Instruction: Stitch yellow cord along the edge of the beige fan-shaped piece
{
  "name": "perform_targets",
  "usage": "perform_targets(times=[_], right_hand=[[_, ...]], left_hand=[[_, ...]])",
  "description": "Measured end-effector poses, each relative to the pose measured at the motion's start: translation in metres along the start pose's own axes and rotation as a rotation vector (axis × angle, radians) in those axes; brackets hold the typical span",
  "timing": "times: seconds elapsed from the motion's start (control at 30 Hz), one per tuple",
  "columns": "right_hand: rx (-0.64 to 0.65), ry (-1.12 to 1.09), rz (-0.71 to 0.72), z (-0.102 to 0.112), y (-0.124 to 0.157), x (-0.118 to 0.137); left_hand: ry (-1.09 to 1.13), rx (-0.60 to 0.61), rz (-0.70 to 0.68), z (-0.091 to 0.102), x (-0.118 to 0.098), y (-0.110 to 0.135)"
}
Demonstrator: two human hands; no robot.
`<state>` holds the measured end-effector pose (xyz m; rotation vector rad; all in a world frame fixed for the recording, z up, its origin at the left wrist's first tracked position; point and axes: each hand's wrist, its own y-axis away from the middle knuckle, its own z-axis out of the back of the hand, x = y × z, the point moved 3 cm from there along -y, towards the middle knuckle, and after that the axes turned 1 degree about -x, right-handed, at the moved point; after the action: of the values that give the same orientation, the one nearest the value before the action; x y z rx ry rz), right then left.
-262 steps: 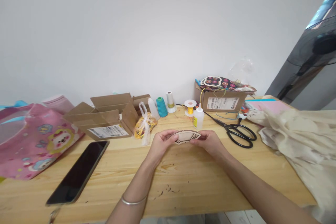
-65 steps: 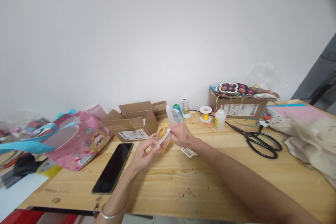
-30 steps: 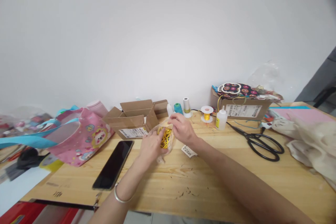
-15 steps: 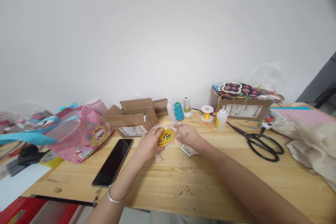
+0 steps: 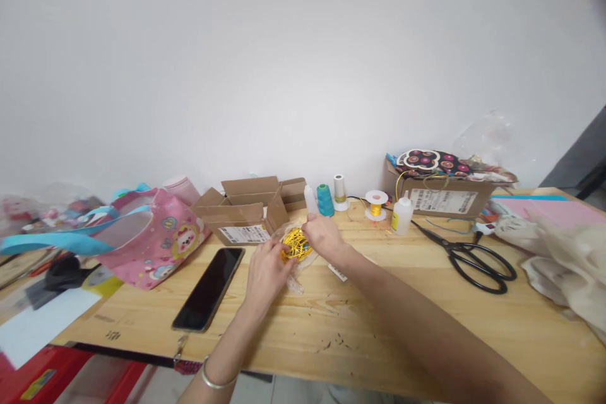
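Observation:
A tangled bundle of yellow cord (image 5: 295,244) sits in a clear plastic bag (image 5: 295,284) above the wooden table, with a bit of blue-green showing among the loops. My left hand (image 5: 267,264) is closed on the near left side of the bag, thumb against the cord. On the other side, my right hand (image 5: 324,237) is closed at the bundle's upper right edge; its fingertips are hidden, so whether it pinches cord or plastic cannot be told. Under my right forearm lies a small white printed tag (image 5: 338,273), partly covered.
Behind my hands stand an open cardboard box (image 5: 241,218), a teal thread cone (image 5: 325,201), a yellow cord spool (image 5: 375,206) and a squeeze bottle (image 5: 401,214). Black scissors (image 5: 466,257) lie right. A phone (image 5: 208,290) and a pink bag (image 5: 158,237) are left.
My right hand has moved left over the bundle, its fingers curled more tightly. More yellow cord shows at the top of the bag. The view has shifted slightly.

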<state>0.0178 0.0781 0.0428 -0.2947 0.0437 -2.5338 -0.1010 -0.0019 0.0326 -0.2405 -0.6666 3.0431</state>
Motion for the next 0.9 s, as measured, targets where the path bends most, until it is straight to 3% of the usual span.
perform_targets(times=[0.13,0.3,0.43,0.53,0.6,0.7,0.8,0.9], right_hand=[[-0.045,-0.02,-0.015,-0.004,-0.011,0.004],[-0.141,-0.109,0.014,0.006,-0.005,-0.005],[-0.308,-0.508,0.001,0.026,-0.006,-0.007],[-0.324,-0.832,0.078,0.046,-0.01,0.007],[-0.352,-1.008,0.166,0.066,-0.007,0.018],[-0.531,-1.204,0.262,0.11,0.012,0.022],[-0.763,-1.239,0.268,0.16,0.046,0.006],[-1.024,-1.228,0.217,0.205,0.085,-0.023]], left_hand=[[0.015,0.012,-0.004,-0.002,0.004,0.004],[0.059,-0.032,0.032,-0.002,0.016,0.012],[0.24,-0.186,0.064,0.01,0.005,0.007],[0.347,-0.256,0.126,0.014,-0.012,-0.008],[0.385,-0.191,0.177,0.008,-0.019,-0.019],[0.388,-0.073,0.132,-0.007,-0.022,-0.03],[0.308,-0.033,0.031,-0.02,-0.015,-0.03],[0.272,-0.015,0.019,-0.025,-0.005,-0.025]])
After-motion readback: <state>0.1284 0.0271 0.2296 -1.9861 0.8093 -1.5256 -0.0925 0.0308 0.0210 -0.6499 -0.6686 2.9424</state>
